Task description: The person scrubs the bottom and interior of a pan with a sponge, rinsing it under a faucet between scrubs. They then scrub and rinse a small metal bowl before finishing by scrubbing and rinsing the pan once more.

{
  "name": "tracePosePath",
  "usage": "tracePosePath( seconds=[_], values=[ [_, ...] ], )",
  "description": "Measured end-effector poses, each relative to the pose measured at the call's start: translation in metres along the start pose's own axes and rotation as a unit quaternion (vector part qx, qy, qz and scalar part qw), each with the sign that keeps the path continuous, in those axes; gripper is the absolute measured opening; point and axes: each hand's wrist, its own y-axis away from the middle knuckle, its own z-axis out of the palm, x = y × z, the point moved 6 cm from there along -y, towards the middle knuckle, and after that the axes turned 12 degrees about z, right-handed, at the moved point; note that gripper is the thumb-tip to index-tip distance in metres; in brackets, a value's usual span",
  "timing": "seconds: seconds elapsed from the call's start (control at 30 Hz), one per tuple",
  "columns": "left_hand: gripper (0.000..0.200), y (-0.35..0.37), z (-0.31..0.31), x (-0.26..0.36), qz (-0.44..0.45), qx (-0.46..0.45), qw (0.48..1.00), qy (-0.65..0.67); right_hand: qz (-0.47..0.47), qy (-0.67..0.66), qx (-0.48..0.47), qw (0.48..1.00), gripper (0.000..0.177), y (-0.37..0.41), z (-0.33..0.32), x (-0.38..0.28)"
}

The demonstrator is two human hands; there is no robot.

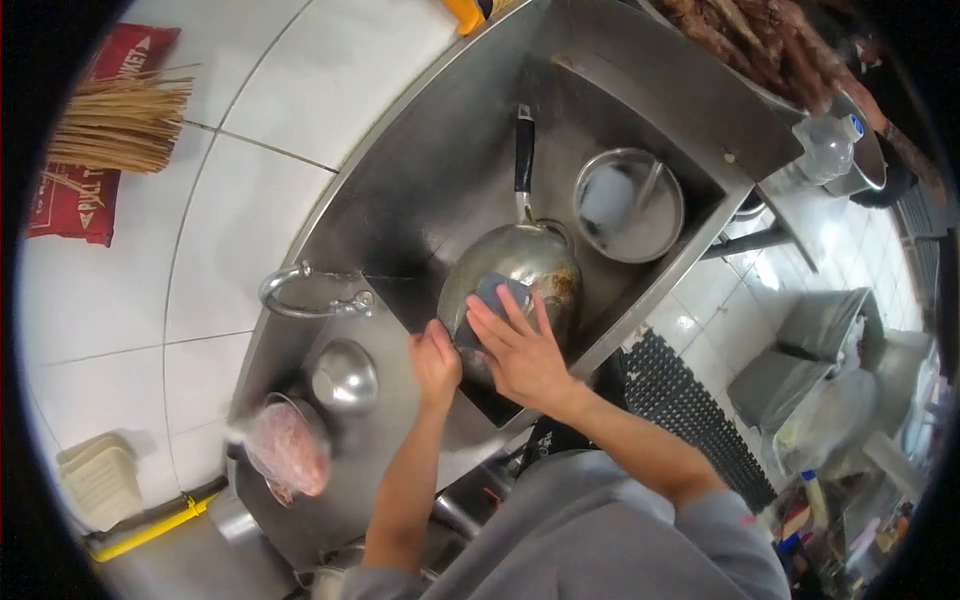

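A frying pan (pixel 490 253) with a black handle lies bottom up in the steel sink, brown stains on its base. At the pan's near left edge, my left hand (pixel 436 362) is closed, its fingers gripping the rim. My right hand (pixel 522 352) presses a dark grey scouring pad (pixel 490 294) against the pan's underside, fingers stretched over the pad. To the right of the pan stands a round metal pot (pixel 630 240) holding cloudy liquid, a pale item and what looks like a utensil handle.
A curved metal faucet (pixel 312 292) rises at the sink's left side. An upturned steel bowl (pixel 345 376) and a bag of pinkish frozen-looking food (pixel 290 450) sit on the steel counter. Red packets (pixel 75 205) and a bundle of sticks (pixel 120 125) lie upper left. Bins (pixel 800 350) stand to the right.
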Motion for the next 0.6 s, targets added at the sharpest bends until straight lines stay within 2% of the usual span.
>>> tracePosePath(
  seconds=[0.07,0.13,0.2,0.27,0.3,0.33,0.4,0.43,0.47,0.53,0.57,0.6],
  values=[
    [0.051,-0.001,-0.003,0.004,0.018,0.020,1.000,0.007,-0.021,0.037,0.050,0.998,0.048,-0.018,-0.002,0.030],
    [0.050,0.003,-0.001,0.001,0.018,0.024,1.000,-0.009,0.115,0.019,0.065,0.991,0.041,-0.053,-0.004,0.074],
    [0.048,-0.004,-0.002,0.000,0.030,0.042,0.998,-0.023,0.162,-0.092,0.149,0.971,0.037,-0.059,0.004,0.083],
    [0.048,-0.002,0.002,-0.003,0.037,0.016,0.999,0.000,0.007,0.005,0.115,0.993,0.034,-0.037,-0.004,0.014],
    [0.048,0.000,0.001,-0.001,0.034,0.012,0.999,0.000,-0.056,-0.001,0.043,0.997,0.034,-0.024,-0.002,-0.014],
    [0.047,0.000,0.000,0.001,0.033,0.008,0.999,0.008,-0.054,-0.003,0.042,0.998,0.034,-0.028,0.000,-0.009],
    [0.047,-0.004,-0.001,0.002,0.029,0.005,0.999,0.015,-0.053,0.076,0.086,0.992,0.033,-0.056,-0.005,0.018],
    [0.046,-0.004,-0.003,0.005,0.038,0.023,0.999,0.014,0.012,0.169,0.004,0.986,0.033,-0.079,-0.005,0.048],
    [0.045,-0.001,-0.005,0.006,0.047,0.040,0.998,0.012,0.189,-0.053,0.018,0.980,0.034,-0.100,0.002,0.099],
    [0.043,-0.010,-0.005,0.005,0.056,0.072,0.996,0.014,0.001,0.114,0.016,0.993,0.035,-0.082,0.006,0.061],
    [0.043,-0.010,-0.004,0.005,0.062,0.047,0.997,0.027,-0.002,0.025,0.073,0.997,0.033,-0.069,-0.005,0.026],
    [0.042,-0.002,-0.003,0.005,0.066,0.012,0.997,0.037,-0.078,0.036,0.012,0.996,0.031,-0.051,-0.010,-0.008]
  ],
)
